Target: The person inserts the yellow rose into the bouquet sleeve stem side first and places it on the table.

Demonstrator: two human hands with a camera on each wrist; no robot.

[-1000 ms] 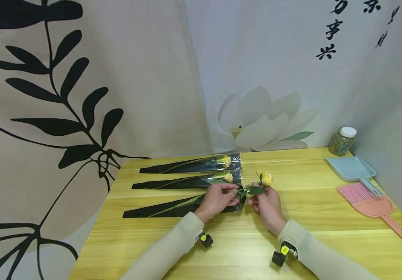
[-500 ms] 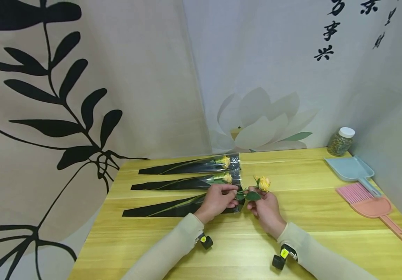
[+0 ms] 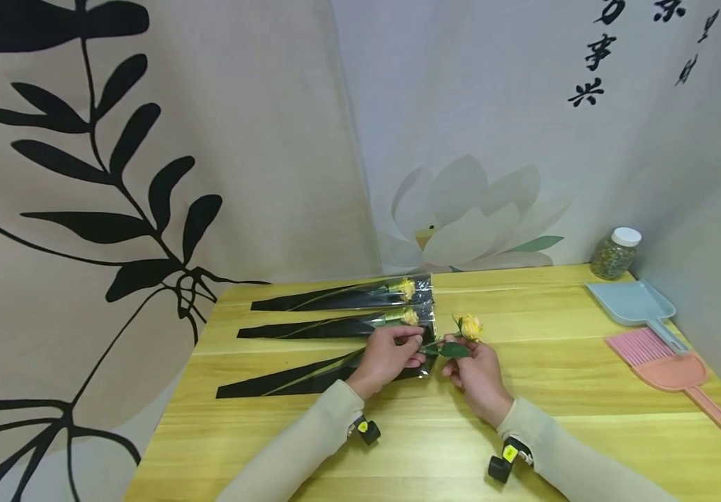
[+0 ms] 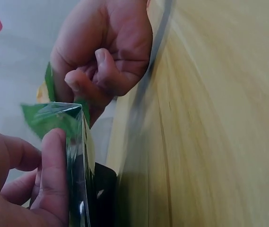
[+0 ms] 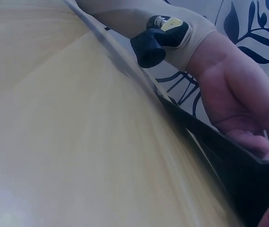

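My right hand (image 3: pixel 481 376) holds a yellow rose (image 3: pixel 471 328) near its bloom, with green leaves (image 3: pixel 454 350) by the fingers. The rose's stem points left into the mouth of a long, tapered black-and-clear flower sleeve (image 3: pixel 298 380). At that mouth my left hand (image 3: pixel 388 359) pinches the sleeve. In the left wrist view, the thumb lies against the clear film (image 4: pixel 77 189), and a leaf (image 4: pixel 51 118) shows at the film's edge. How far the stem reaches inside is hidden by my left hand. The right wrist view shows the sleeve's dark side (image 5: pixel 229 165).
Two sleeves with yellow roses inside, a farther one (image 3: pixel 342 294) and a nearer one (image 3: pixel 329 325), lie behind my hands on the wooden table (image 3: pixel 436 453). To the right are a blue dustpan (image 3: pixel 630 301), a pink dustpan with brush (image 3: pixel 674 369) and a white-lidded jar (image 3: pixel 614 252).
The rose and my right hand have shifted slightly left and lower, closer to the sleeve's mouth. The sleeve's narrow end has swung slightly toward me. My left hand stays almost in place.
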